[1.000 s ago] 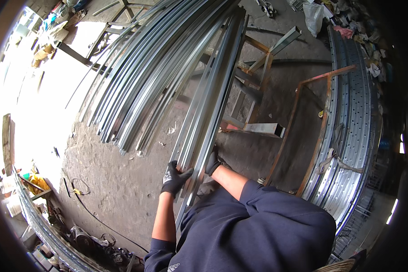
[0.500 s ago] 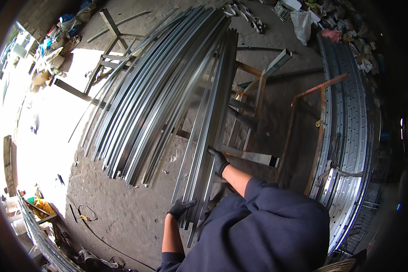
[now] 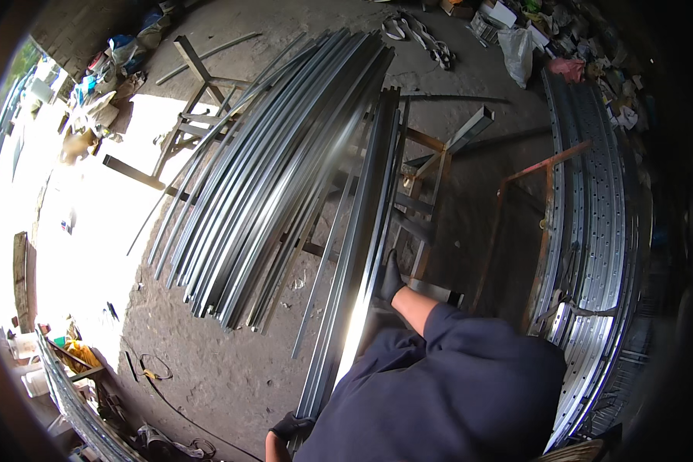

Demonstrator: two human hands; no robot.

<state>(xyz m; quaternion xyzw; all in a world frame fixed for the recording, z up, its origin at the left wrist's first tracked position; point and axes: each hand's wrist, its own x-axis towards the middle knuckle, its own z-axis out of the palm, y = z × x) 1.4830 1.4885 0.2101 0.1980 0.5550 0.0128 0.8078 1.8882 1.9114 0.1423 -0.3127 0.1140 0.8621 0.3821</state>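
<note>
A narrow bundle of long grey metal profiles point(image 3: 346, 279) runs from the middle distance down to my body. My left hand point(image 3: 292, 425), in a black glove, is closed around its near end by the lower edge. Higher up, my right hand point(image 3: 393, 279), also gloved in black, lies against the bundle's right side; one digit points upward, and the other fingers are mostly hidden. Just left of the bundle lies a single thin profile point(image 3: 323, 269). Farther left, a wide stack of similar profiles point(image 3: 262, 181) is fanned out across metal trestles.
The left trestle point(image 3: 195, 65) and right trestle point(image 3: 470, 129) stand under the profiles. A rusty frame point(image 3: 547, 163) is at the right, beside a long stack of perforated metal planks point(image 3: 585, 231). Rubbish point(image 3: 574, 46) is heaped at the back right. A dark cable point(image 3: 181, 412) crosses the floor.
The narrow bundle has slid toward me. My left hand has moved down with its near end, and my right hand has shifted slightly right and down, from the bundle's top to its side.
</note>
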